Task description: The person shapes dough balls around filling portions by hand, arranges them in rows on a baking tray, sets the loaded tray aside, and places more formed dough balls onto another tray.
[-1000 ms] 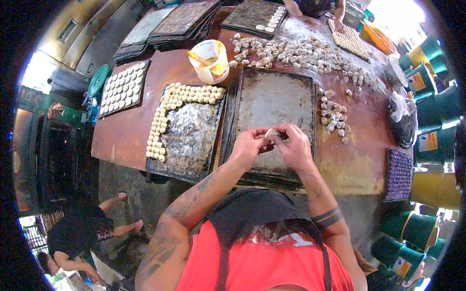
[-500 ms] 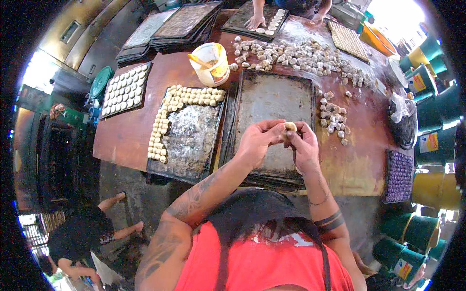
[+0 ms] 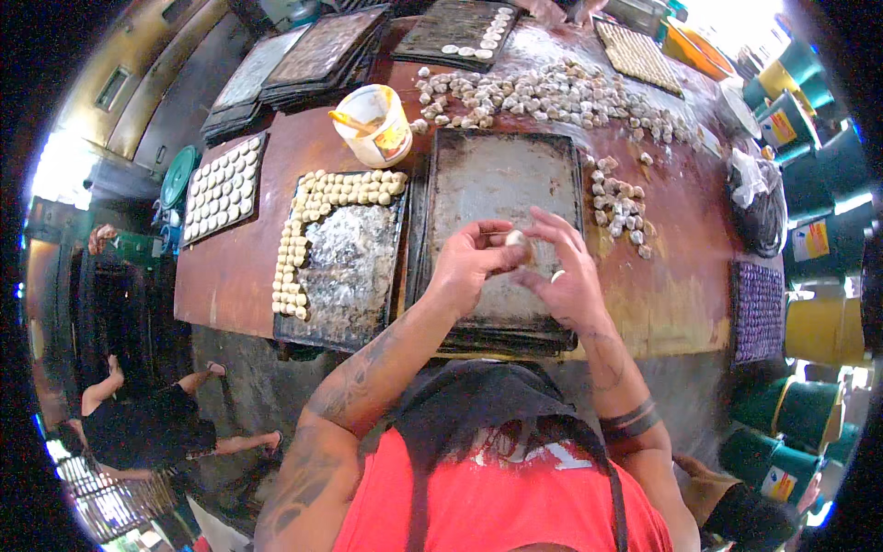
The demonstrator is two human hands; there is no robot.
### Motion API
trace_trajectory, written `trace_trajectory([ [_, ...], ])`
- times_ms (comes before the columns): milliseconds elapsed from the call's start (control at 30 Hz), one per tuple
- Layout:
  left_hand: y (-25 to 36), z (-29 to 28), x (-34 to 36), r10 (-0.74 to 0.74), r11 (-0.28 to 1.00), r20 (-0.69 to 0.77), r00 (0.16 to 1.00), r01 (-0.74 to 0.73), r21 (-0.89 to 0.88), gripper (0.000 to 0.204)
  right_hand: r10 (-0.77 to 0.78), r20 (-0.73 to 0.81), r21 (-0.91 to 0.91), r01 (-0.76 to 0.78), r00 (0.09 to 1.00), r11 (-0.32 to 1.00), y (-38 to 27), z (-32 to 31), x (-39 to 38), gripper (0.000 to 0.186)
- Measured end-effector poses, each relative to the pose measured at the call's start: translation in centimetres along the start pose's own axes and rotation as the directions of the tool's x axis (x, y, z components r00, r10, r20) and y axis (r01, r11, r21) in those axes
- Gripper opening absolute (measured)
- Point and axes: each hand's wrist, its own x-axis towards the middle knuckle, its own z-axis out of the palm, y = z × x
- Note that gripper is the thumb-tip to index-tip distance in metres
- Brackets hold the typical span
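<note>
A small pale dough ball (image 3: 517, 241) is pinched between the thumb and fingers of my left hand (image 3: 471, 262), above the top of a stack of dark baking trays (image 3: 497, 170). Close beside it, my right hand (image 3: 568, 276) is open, its fingers spread and curved toward the ball. A small pale spot shows at the right palm; I cannot tell whether it is dough held there. Left of the stack, a floured tray (image 3: 354, 258) bears rows of dough balls (image 3: 354, 189) along its far and left sides. Brownish filling lumps (image 3: 618, 202) lie right of the stack.
A white bucket (image 3: 372, 129) with an orange-handled tool stands beyond the floured tray. Many lumps (image 3: 561, 97) spread across the table's far part. Filled trays sit left (image 3: 223, 189) and far right (image 3: 639, 57). Another person's hands (image 3: 547, 11) are at the far edge; someone (image 3: 152, 423) is at left.
My right hand has come away from the dough ball and its fingers have spread, while the left keeps hold. The far person's hand has left the tray. The whole view has shifted slightly.
</note>
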Motion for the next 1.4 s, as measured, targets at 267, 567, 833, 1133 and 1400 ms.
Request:
trace_trajectory([
  [267,-5.2,2.0,-1.1,-0.3,0.913,0.277,0.913,0.359,-0.195,0.047,0.071,-0.079,0.111,-0.062,0.994,0.992,4.7,1.3,-3.0,0.024],
  [567,-9.3,3.1,0.9,-0.005,0.642,-0.018,1.0,0.017,0.766,0.06,0.583,-0.018,0.257,-0.56,0.812,0.788,10.9,1.0,-6.5,0.021],
  [833,-10.0,-0.8,1.2,-0.01,0.696,0.0,1.0,0.007,0.718,0.088,0.184,0.048,-0.58,-0.122,0.982,0.805,14.4,-0.4,-4.6,0.046],
  [1133,-4.2,-7.4,-3.6,0.134,0.572,-0.179,0.975,0.071,0.817,0.034,0.193,-0.04,-0.564,-0.182,0.98,0.805,19.0,-2.7,1.4,0.024],
  [1400,4.7,-33.6,-3.9,0.743,-0.08,-0.262,0.616,0.47,0.879,0.018,0.268,-0.035,-0.303,-0.265,0.963,0.915,24.4,-4.1,-0.3,0.027],
])
